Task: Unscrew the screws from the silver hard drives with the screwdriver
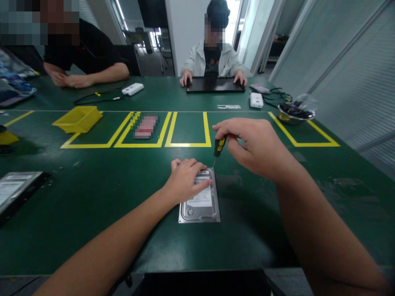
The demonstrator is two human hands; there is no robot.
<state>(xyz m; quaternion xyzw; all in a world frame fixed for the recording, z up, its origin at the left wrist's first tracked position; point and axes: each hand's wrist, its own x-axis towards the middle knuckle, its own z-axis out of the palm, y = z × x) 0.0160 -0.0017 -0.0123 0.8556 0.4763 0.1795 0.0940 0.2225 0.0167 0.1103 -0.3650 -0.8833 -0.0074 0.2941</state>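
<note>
Find the drive (200, 211) flat on the tabletop (77, 205), about midway along the front edge and set in from it. Note the left hand (187, 181) lying over the drive's far half, fingers loosely spread, gripping nothing visibly. Note also the right hand (253, 144), closed round the handle of the driver (219, 146). Rest the tip squarely at the drive's far right corner; cannot tell about any screw there. Better bring the leaning handle nearer upright, to lessen a likely slip. Press down through the shaft while turning slowly, bracing with the left palm. Mind the left fingertips near the tip.

Look beyond to yellow tape outlines (188, 144) across the tabletop's middle, with a yellow bin (78, 119) toward the left and a filled bowl (304, 120) near the right edge. See a second drive (18, 185) by the left edge. Notice a co-worker's hands (186, 78) on a black panel (216, 85) at the far edge, another co-worker's forearms (105, 75) toward the far left corner, a white pillar (188, 37) behind and slatted blinds (370, 102) to the right.
</note>
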